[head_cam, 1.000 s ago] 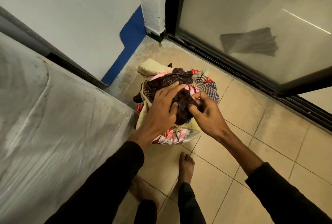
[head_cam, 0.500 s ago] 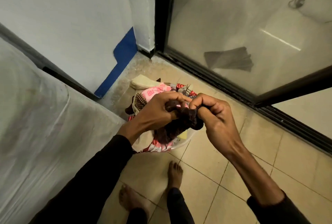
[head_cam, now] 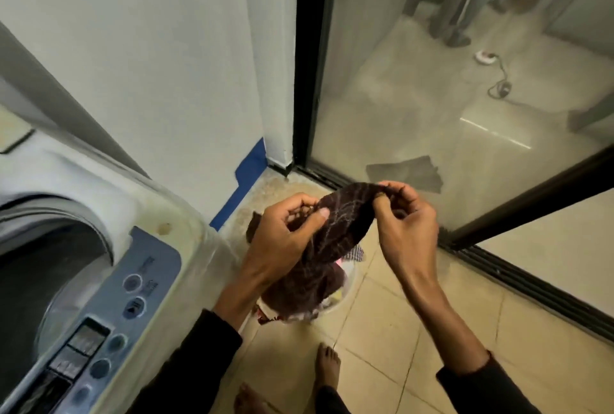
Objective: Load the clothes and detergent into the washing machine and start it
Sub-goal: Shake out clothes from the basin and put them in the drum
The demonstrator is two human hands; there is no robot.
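A dark brown checked garment point(head_cam: 335, 234) hangs between my two hands above the floor. My left hand point(head_cam: 282, 237) grips its left part and my right hand point(head_cam: 407, 217) pinches its upper right edge. Below it, mostly hidden, a basket of clothes point(head_cam: 345, 294) stands on the tiles. The top-loading washing machine point(head_cam: 186, 247) stands at the left with its drum opening point(head_cam: 40, 267) uncovered and dark. Its blue-grey control panel point(head_cam: 133, 297) with round buttons runs along the near side.
A white wall with a blue painted strip point(head_cam: 246, 187) rises behind the basket. A black-framed glass sliding door point(head_cam: 465, 114) closes off the right side, with its track point(head_cam: 531, 284) along the floor. My bare feet point(head_cam: 327, 367) stand on beige tiles.
Both hands have lifted the dark garment up out of the basket and spread it between them. The view has risen and turned left, so the washer's open drum and control panel now show.
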